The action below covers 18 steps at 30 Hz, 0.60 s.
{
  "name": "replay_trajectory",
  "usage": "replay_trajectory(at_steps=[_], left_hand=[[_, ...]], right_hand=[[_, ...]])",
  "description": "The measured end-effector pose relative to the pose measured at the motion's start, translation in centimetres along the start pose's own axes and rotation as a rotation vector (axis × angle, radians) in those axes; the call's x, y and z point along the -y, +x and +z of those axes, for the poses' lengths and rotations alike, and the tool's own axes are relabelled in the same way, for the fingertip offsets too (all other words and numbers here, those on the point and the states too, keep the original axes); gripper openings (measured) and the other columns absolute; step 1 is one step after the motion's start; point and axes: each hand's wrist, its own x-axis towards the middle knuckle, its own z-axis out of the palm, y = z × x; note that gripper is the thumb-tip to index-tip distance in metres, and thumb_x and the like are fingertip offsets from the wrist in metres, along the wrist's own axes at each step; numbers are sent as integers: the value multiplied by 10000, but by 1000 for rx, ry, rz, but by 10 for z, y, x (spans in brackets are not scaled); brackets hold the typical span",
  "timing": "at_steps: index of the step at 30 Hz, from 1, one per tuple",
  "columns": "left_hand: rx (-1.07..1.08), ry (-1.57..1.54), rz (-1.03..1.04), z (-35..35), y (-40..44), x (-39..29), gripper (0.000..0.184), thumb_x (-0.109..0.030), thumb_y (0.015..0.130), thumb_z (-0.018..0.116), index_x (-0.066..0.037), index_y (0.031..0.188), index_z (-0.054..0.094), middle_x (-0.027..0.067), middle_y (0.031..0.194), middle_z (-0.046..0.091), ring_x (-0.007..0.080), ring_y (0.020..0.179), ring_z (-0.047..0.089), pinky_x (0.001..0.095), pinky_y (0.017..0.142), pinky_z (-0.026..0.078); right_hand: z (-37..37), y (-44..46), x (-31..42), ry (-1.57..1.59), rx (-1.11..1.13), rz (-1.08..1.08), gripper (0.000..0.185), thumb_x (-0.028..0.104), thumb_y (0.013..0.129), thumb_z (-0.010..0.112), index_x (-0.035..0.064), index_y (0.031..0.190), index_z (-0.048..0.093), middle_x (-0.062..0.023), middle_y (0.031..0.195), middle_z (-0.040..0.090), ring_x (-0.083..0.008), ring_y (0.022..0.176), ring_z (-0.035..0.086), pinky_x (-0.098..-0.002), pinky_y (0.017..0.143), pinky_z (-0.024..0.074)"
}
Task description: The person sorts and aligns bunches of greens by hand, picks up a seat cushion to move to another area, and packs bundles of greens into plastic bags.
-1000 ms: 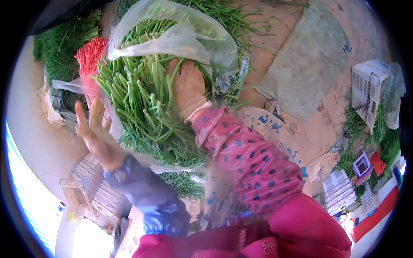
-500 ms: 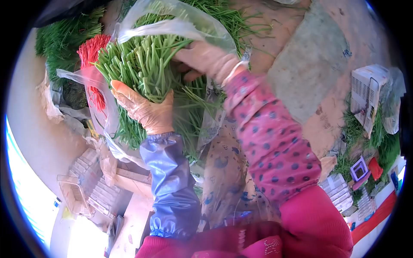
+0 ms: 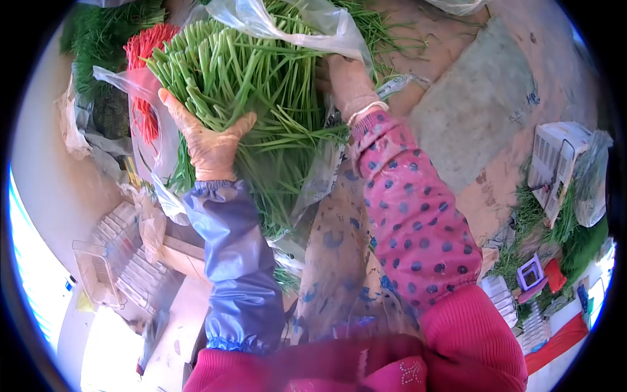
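A thick bunch of garlic chives (image 3: 228,72), pale cut ends toward the upper left, lies in an opened clear plastic bag (image 3: 297,36). My left hand (image 3: 210,144), in a thin translucent glove, cradles the near left side of the bunch, thumb and fingers spread around it. At the right side my gloved right hand (image 3: 349,81) presses against the stems below the bag's rim; its fingertips are partly hidden by stems and plastic. Loose green leaves (image 3: 281,157) hang down between my forearms.
Red ties (image 3: 145,49) hang left of the bunch. More greens (image 3: 98,52) lie at the upper left. A grey-green sheet (image 3: 473,108) covers floor at right. White crates (image 3: 555,160) stand far right, and a pale basket (image 3: 98,274) sits lower left.
My right hand has moved right and slightly up, to the bunch's outer side. Across the top, the stems now spread wider. My left hand's fingers have spread, shifting left and upward.
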Motion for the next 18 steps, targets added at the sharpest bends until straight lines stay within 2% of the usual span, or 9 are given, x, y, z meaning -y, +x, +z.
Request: replay_trajectory(at_steps=[2, 3, 6, 8, 9, 12, 14, 16, 18], left_hand=[[-10, -444, -118, 2, -1, -1, 1360, -11, 452, 888, 4, 1478, -5, 214, 1503, 185, 323, 1371, 263, 362, 1144, 223], [-7, -448, -119, 4, -3, -4, 1317, 68, 524, 851, -49, 1490, -37, 150, 1478, 243, 243, 1292, 350, 341, 1079, 330], [-52, 351, 16, 5, -14, -26, 1368, -173, 478, 911, 9, 1479, -4, 255, 1496, 195, 379, 1377, 227, 422, 1141, 202], [25, 403, -163, 12, -26, -52, 1439, -294, 412, 918, 33, 1473, 3, 310, 1497, 136, 455, 1389, 136, 462, 1148, 135], [86, 430, -212, 12, -31, -58, 1454, -301, 400, 919, 27, 1475, -3, 320, 1498, 114, 478, 1383, 126, 477, 1142, 143], [357, 395, -257, -19, -37, -81, 1399, -411, 449, 903, -83, 1503, 44, 289, 1507, 127, 493, 1378, 143, 571, 1070, 258], [390, 309, -9, -50, -33, -60, 1243, -435, 473, 886, -97, 1481, 241, 257, 1466, 287, 448, 1356, 247, 506, 1065, 304], [-18, -92, 43, -73, -21, -37, 1033, -493, 589, 810, 2, 1394, 394, 220, 1334, 497, 329, 1249, 462, 412, 1044, 354], [-177, -11, 44, -88, -1, -20, 895, -537, 805, 635, 54, 1404, 332, 229, 1374, 456, 316, 1254, 461, 382, 1059, 340]], right_hand=[[6, 14, -16, -1024, -60, -632, 346, 63, 809, 601, -32, 1140, 566, -224, 1035, 639, -356, 959, 628, -376, 828, 519], [11, 13, -18, -1352, -122, -869, 363, 53, 796, 611, -32, 1146, 559, -216, 1051, 639, -352, 979, 624, -375, 823, 521], [42, -13, -15, -89, 35, -352, 440, 272, 858, 562, 25, 1221, 532, -161, 1147, 611, -326, 1049, 590, -383, 911, 473], [56, -35, -7, 697, 169, 85, 515, 419, 899, 530, 63, 1271, 515, -123, 1211, 593, -309, 1096, 567, -389, 969, 440], [52, -39, -8, 805, 307, 116, 607, 553, 933, 379, 83, 1296, 507, -103, 1241, 572, -282, 1085, 567, -419, 979, 433], [36, -25, -20, 734, 295, 91, 666, 614, 938, 323, 83, 1298, 504, -151, 1239, 558, -313, 1067, 568, -441, 949, 437], [32, -18, -14, 624, 258, 53, 665, 612, 939, 322, 82, 1298, 503, -150, 1231, 558, -311, 1059, 568, -442, 946, 437], [29, -13, -8, 518, 234, 20, 664, 610, 939, 321, 82, 1297, 501, -149, 1223, 559, -310, 1051, 568, -444, 943, 437], [29, -8, -3, 475, 230, 1, 662, 609, 940, 320, 81, 1297, 500, -147, 1215, 559, -309, 1042, 568, -445, 940, 437]])
